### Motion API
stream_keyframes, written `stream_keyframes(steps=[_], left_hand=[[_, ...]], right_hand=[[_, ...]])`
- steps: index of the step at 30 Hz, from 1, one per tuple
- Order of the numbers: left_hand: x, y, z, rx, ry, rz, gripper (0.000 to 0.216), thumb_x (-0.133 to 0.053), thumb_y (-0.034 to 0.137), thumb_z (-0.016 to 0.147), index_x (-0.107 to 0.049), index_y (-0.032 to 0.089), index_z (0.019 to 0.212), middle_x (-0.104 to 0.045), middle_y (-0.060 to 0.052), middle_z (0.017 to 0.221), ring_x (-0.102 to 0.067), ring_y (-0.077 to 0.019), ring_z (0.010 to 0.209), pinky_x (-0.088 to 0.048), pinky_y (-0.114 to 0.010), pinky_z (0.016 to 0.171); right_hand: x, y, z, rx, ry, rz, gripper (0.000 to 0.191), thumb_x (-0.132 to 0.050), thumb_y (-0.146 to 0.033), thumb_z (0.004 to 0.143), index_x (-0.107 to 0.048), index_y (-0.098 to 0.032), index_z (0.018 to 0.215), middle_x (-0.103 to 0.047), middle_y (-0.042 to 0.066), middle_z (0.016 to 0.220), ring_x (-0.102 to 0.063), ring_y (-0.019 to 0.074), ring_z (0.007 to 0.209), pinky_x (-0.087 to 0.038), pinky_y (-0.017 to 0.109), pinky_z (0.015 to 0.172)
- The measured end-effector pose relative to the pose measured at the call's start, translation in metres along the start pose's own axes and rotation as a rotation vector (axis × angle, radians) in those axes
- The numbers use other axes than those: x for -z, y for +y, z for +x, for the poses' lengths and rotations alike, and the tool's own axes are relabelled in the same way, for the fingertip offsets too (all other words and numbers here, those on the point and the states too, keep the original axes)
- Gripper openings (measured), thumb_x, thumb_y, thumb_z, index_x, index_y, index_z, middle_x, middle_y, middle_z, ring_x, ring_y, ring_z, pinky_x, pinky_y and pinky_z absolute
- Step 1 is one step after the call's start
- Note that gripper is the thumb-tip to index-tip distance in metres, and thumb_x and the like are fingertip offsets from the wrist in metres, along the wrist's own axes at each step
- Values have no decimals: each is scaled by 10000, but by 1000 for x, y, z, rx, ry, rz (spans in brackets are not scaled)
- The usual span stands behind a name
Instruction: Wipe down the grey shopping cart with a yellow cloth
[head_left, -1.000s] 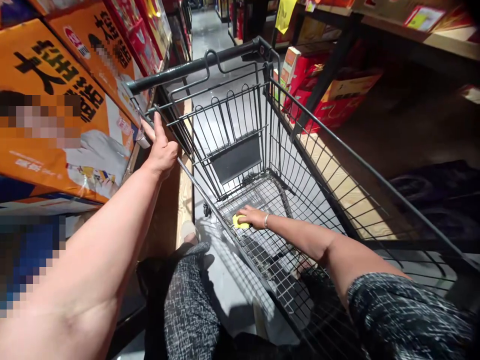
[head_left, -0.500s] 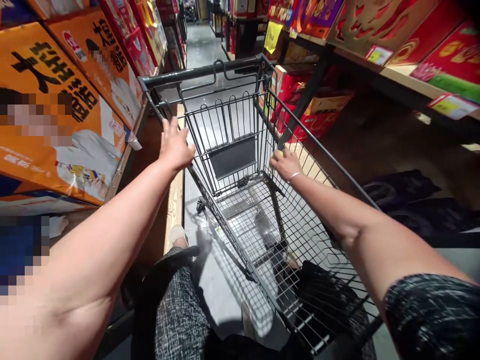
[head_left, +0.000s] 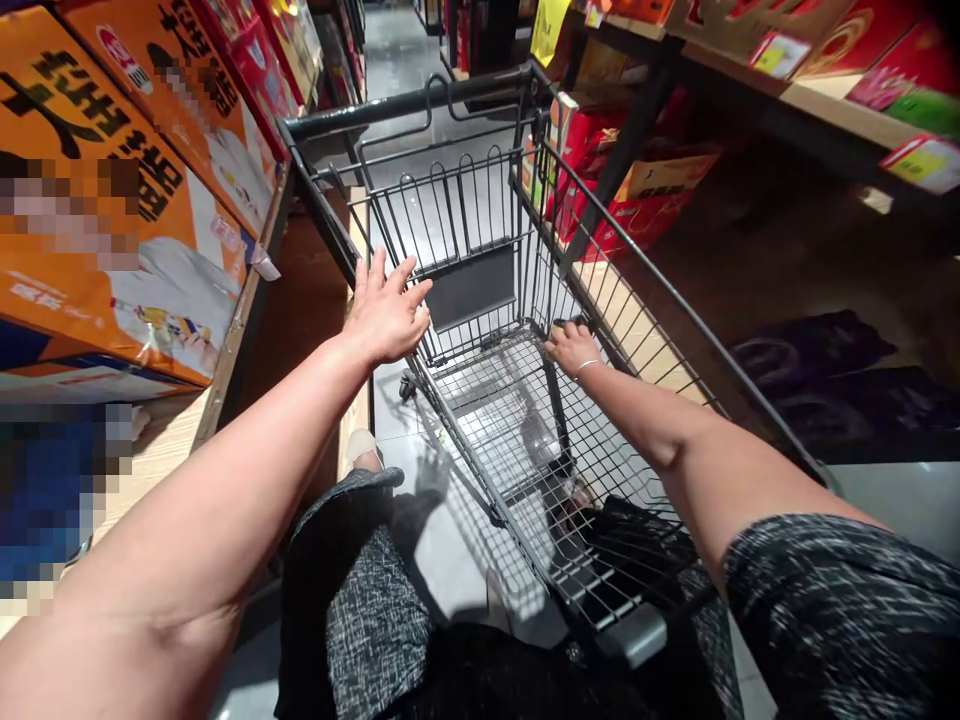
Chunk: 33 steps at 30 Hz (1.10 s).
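Note:
A black wire shopping cart (head_left: 679, 303) stands in front of me in a shop aisle, its handle bar (head_left: 405, 100) at the far end. My left hand (head_left: 386, 312) hovers at the cart's left rim with its fingers spread and holds nothing. My right hand (head_left: 571, 347) reaches inside the basket and is closed, pressed against the lower part of the right side wall. A small yellow thing (head_left: 556, 328) peeks out at its fingertips; I cannot make out what it is. My legs in dark patterned cloth stand to the left of the cart.
Large orange boxes (head_left: 112, 200) fill the shelf on the left, close to the cart. Red gift boxes (head_left: 637, 200) sit under the right-hand shelving. The grey aisle floor (head_left: 397, 50) runs on beyond the cart. A dark mat (head_left: 825, 370) lies at right.
My right hand rose from the cart's floor to its right side wall. My left hand left the shelf edge, came over the cart's left rim and spread open.

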<state>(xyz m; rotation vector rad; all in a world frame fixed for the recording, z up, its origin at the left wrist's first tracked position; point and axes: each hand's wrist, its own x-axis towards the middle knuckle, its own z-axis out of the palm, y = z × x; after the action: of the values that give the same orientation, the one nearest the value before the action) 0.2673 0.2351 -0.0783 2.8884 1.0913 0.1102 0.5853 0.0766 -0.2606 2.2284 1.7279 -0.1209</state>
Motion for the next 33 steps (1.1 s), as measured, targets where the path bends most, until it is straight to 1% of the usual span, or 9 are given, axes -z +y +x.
stream_keyframes(steps=[3, 6, 10, 13, 18, 22, 26, 30, 33], left_hand=[[-4, -1, 2, -76, 13, -4, 532, -362, 379, 956, -696, 305, 1364, -543, 22, 1555, -295, -356, 1540, -28, -637, 1301], [-7, -1, 3, -100, 57, -55, 511, -359, 405, 939, -760, 310, 1242, -663, 19, 1412, -445, -338, 1414, -21, -640, 1297], [-6, 3, 3, -30, 31, -134, 581, -313, 512, 924, -722, 331, 1293, -654, 75, 1428, -366, -329, 1454, 95, -575, 1308], [-4, 7, 2, 48, -23, -177, 670, -281, 610, 899, -671, 329, 1366, -637, 115, 1446, -249, -326, 1516, 187, -510, 1296], [-3, 8, -1, 67, -38, -221, 766, -240, 730, 873, -637, 348, 1405, -637, 134, 1441, -166, -331, 1544, 233, -500, 1280], [-5, 7, -2, 65, -33, -210, 856, -133, 746, 861, -600, 329, 1445, -588, 151, 1490, -147, -326, 1540, 261, -498, 1266], [-7, 5, -2, 53, -30, -199, 929, -57, 747, 845, -526, 293, 1506, -528, 152, 1549, -105, -298, 1551, 257, -454, 1264], [-7, 4, -2, 36, -9, -208, 953, 3, 740, 866, -409, 263, 1581, -509, 129, 1570, -150, -279, 1544, 234, -461, 1269], [-6, 2, -4, 25, 29, -245, 919, -9, 741, 885, -362, 303, 1613, -526, 114, 1560, -191, -270, 1548, 188, -426, 1295]], right_hand=[[-41, -20, -3, -97, -138, 139, 386, -439, -155, 951, -612, -228, 1288, -536, 155, 1378, -465, 318, 1231, -376, 437, 1009], [-66, -30, -5, -196, -168, 199, 508, -494, -159, 918, -478, -204, 1423, -487, 183, 1388, -490, 310, 1193, -421, 398, 953], [-72, -48, -2, -359, -157, 371, 529, -566, -211, 890, -470, -239, 1410, -436, 157, 1439, -448, 357, 1270, -456, 423, 970], [-62, -82, 0, -328, -204, 544, 555, -631, -221, 851, -494, -242, 1388, -420, 173, 1453, -417, 392, 1306, -463, 468, 1003], [-33, -164, -11, -229, -285, 881, 531, -732, -210, 771, -560, -249, 1271, -478, 153, 1397, -469, 361, 1278, -467, 480, 1039], [-2, -203, -24, -136, -412, 1130, 419, -690, -183, 770, -586, -254, 1170, -653, 35, 1005, -626, 208, 873, -562, 349, 760], [53, -195, -32, -92, -368, 1438, 446, -566, -175, 813, -511, -234, 1252, -654, 14, 981, -625, 155, 779, -558, 296, 659], [127, -172, -39, 191, -78, 1913, 551, -610, -163, 741, -511, -229, 1279, -635, 4, 1001, -634, 158, 879, -579, 318, 768], [152, -166, -52, 251, 63, 1953, 577, -624, -177, 751, -509, -254, 1311, -618, -11, 984, -622, 157, 885, -576, 336, 796]])
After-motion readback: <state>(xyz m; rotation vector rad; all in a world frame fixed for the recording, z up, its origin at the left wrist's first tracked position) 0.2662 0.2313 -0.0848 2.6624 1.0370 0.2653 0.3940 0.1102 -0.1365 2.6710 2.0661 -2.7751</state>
